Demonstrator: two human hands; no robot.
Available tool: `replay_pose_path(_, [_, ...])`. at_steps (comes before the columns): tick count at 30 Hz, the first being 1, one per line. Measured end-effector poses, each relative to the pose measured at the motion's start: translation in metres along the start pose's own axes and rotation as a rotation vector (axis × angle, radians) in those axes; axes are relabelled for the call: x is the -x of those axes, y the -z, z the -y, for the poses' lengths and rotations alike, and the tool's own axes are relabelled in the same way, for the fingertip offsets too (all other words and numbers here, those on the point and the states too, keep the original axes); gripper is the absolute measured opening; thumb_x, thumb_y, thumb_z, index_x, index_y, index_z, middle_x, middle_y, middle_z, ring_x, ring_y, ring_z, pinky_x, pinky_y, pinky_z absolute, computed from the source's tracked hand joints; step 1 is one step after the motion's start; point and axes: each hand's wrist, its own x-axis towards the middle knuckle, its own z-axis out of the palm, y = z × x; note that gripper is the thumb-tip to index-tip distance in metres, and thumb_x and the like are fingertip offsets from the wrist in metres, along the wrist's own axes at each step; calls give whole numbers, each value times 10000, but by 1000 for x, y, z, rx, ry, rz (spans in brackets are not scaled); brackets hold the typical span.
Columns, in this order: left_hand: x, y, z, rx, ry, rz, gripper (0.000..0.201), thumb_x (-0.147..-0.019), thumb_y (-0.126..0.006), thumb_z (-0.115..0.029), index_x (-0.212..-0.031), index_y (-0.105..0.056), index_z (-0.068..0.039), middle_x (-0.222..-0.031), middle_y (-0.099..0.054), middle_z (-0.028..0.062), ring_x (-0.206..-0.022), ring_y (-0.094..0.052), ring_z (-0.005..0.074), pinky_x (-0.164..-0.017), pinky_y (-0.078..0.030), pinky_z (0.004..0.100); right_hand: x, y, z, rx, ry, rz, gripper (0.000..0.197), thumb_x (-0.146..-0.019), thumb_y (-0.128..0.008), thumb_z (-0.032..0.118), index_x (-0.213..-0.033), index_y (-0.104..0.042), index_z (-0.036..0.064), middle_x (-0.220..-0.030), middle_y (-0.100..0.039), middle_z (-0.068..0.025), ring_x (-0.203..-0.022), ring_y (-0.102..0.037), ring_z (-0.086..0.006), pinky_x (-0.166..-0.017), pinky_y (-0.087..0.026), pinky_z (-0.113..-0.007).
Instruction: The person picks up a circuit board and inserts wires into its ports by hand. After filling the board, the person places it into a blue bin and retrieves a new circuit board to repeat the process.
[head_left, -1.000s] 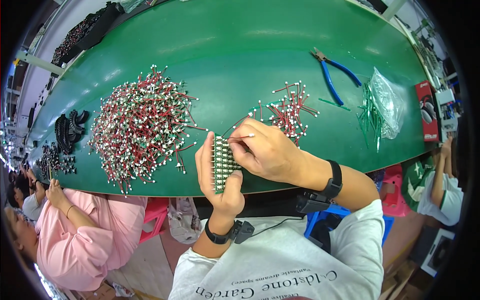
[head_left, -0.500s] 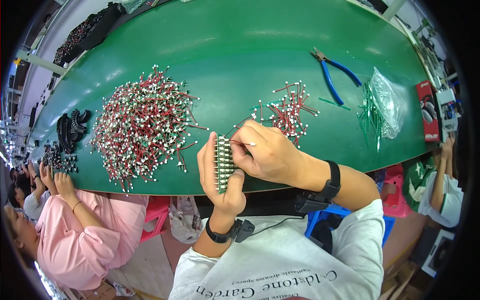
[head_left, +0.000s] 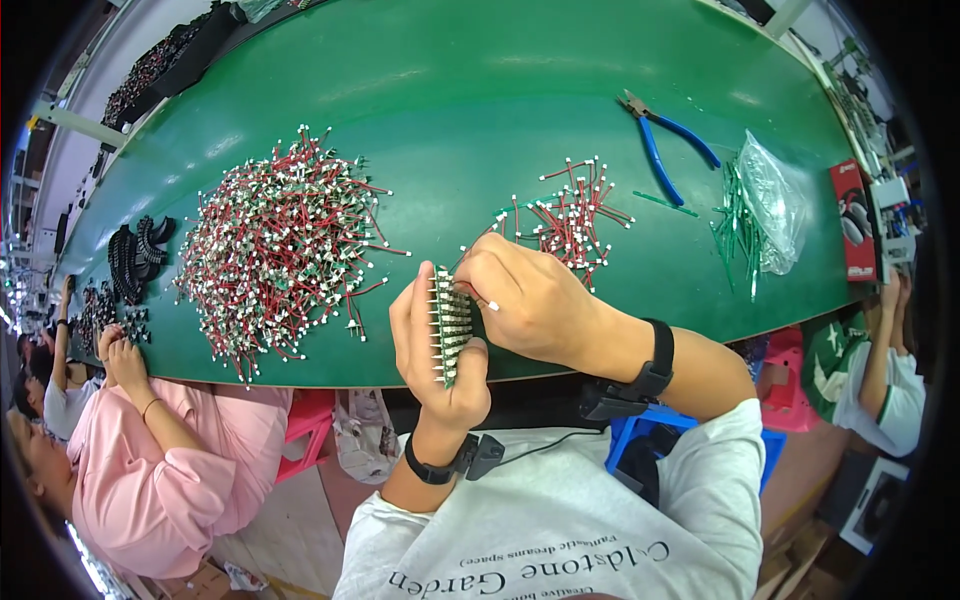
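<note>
Upright between the fingers and thumb of my left hand [head_left: 440, 385] is a narrow stack of small green circuit boards [head_left: 455, 330], with white parts and thin pins sticking out on its left side. My right hand [head_left: 535, 300] is closed at the upper right edge of the stack, pinching a short wire lead. That lead's white plug [head_left: 493, 306] pokes out below the curled fingers. My fingers hide the lead's other end, so I cannot tell whether it touches a board.
A large heap of red-wired leads [head_left: 285, 250] lies left, a smaller pile [head_left: 575, 225] ahead. Blue-handled cutters [head_left: 655, 150], green strips [head_left: 733, 230], a clear plastic bag [head_left: 772, 205] and a red box [head_left: 853, 222] are at right. A person in pink [head_left: 175, 470] sits at left.
My right hand has shifted slightly left and its fingers have turned. The white plug has dropped a little lower and left. The neighbour's hands at left have come together.
</note>
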Motion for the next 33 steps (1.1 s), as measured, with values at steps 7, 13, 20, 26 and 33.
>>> replay_pose_path(7, [-1,2,1,508,336,-200,767,-627,-462,5,-1386,-410,105,-1133,-542,158,-937,-590,190,-846,-510,310,-13,26,-13,-138,-59,18,293,-698,-697,-40,-972,-615,24,-821,-591,-82,-696,-600,-269,-597,-491,-359])
replay_pose_path(13, [-7,0,-8,627,458,-282,782,-637,-422,39,-1415,-359,95,-1054,-591,139,-848,-624,167,-782,-532,283,-5,48,-27,-103,-129,315,230,-701,-718,-7,-909,-687,86,-927,-576,-82,-818,-590,-263,-688,-495,-360])
replay_pose_path(20, [-6,0,-6,620,438,-255,773,-638,-431,28,-1405,-371,102,-1057,-590,137,-846,-622,161,-788,-530,282,2,41,-42,39,-140,449,186,-729,-704,4,-882,-618,67,-935,-558,-78,-898,-570,-273,-748,-487,-379])
replay_pose_path(26, [-4,-1,-4,624,429,-266,773,-639,-439,36,-1406,-371,101,-1091,-597,151,-873,-631,169,-799,-530,281,-9,44,-41,-177,-145,229,167,-747,-677,-13,-862,-566,35,-892,-592,-92,-866,-564,-285,-775,-468,-390])
replay_pose_path(33, [-4,0,-7,664,411,-289,785,-635,-434,49,-1415,-357,95,-1122,-596,171,-905,-641,194,-831,-537,309,-13,43,-38,-41,-109,148,122,-802,-650,-15,-876,-558,19,-856,-620,-106,-819,-594,-257,-740,-480,-373])
